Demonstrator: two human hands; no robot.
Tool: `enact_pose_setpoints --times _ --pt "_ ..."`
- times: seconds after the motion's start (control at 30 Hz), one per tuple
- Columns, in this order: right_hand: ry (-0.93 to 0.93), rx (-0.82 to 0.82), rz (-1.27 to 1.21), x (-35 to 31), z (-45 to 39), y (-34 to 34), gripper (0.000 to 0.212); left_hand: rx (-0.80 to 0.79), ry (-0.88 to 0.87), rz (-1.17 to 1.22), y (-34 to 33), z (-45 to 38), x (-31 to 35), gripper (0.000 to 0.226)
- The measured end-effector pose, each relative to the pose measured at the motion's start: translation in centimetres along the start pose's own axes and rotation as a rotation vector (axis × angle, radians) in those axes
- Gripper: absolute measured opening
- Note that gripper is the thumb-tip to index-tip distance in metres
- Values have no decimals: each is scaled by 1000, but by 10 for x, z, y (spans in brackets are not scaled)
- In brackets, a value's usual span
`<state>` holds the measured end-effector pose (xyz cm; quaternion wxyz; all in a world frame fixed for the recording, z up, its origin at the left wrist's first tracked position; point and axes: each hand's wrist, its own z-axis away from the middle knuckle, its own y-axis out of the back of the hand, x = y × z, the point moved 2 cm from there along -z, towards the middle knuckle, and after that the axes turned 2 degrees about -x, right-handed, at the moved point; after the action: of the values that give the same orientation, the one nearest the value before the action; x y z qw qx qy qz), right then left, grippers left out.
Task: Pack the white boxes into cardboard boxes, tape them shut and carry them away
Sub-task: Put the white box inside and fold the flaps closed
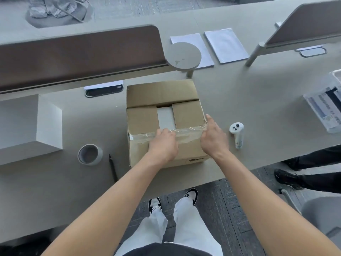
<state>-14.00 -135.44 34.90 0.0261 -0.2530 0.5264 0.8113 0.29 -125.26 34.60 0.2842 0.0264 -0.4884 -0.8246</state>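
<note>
A cardboard box [162, 97] stands on the desk in front of me, its far flap and two side flaps folded in. A white box [165, 115] shows through the gap between the side flaps. The near flap hangs down the front with crumpled clear tape [186, 131] along the near top edge. My left hand [163, 145] rests on that edge and flap, fingers curled on the tape. My right hand [214, 136] presses flat against the box's near right corner. A large white box [27, 124] sits at the left. A tape roll [89, 154] lies left of the cardboard box.
A dark pen [113, 168] lies beside the tape roll. A white handheld controller [237, 133] stands right of the box. Papers [226, 45] and a round stand [183, 55] sit behind. A clear bin [324, 108] is far right. Another person's legs and shoes [289, 179] stand at the desk's right edge.
</note>
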Motion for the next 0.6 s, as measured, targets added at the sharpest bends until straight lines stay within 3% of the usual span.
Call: enact_pose_setpoints --times 0.23,0.43,0.6 --pt "5 208 -212 -1 -30 9 40 -21 51 -20 -3 -16 6 26" --pt "-103 -12 -481 -14 -90 14 52 5 73 -23 -4 -12 9 20" --pt "-138 -105 -561 -27 -136 10 59 77 73 -63 -11 -5 12 34"
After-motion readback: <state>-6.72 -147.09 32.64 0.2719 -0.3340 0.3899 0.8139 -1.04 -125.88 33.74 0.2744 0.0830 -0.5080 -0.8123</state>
